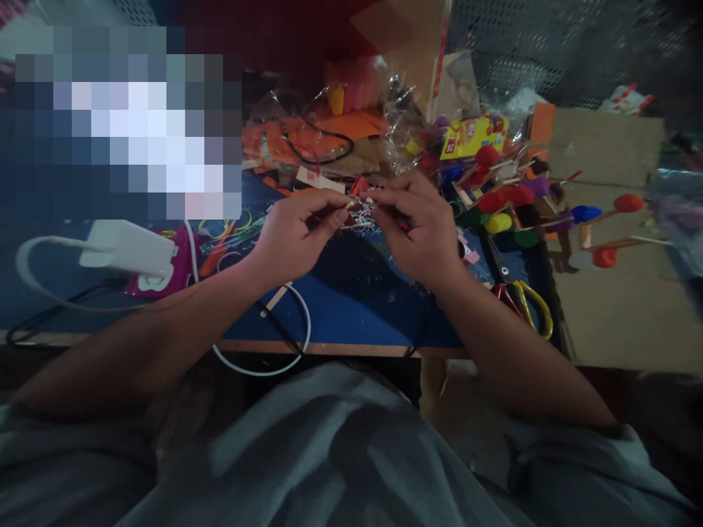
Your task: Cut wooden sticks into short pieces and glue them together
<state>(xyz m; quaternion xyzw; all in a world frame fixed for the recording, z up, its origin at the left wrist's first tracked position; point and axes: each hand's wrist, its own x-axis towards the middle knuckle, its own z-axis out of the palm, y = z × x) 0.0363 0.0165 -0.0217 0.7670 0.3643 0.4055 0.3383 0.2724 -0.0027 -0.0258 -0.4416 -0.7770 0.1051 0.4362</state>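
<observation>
My left hand (296, 234) is closed, thumb and index finger pinched over the blue tabletop (356, 296). Facing it, my right hand (422, 234) pinches too, its fingertips a short way from the left ones. A small pale bit shows at each set of fingertips, with something thin and yellowish by the left; both are too small to name. Just beneath the fingers lies a tangle of thin white strands (362, 217). A flat wooden stick (274, 300) rests nearer the table's front edge, below my left wrist.
Scissors (532, 307) with red and yellow handles lie beside my right forearm. Coloured balls on sticks (510, 196) crowd the right, by a cardboard sheet (620, 307). At left, a white charger (132, 249) sits in a pink socket strip (184, 252); its white cable (308, 322) loops past the edge.
</observation>
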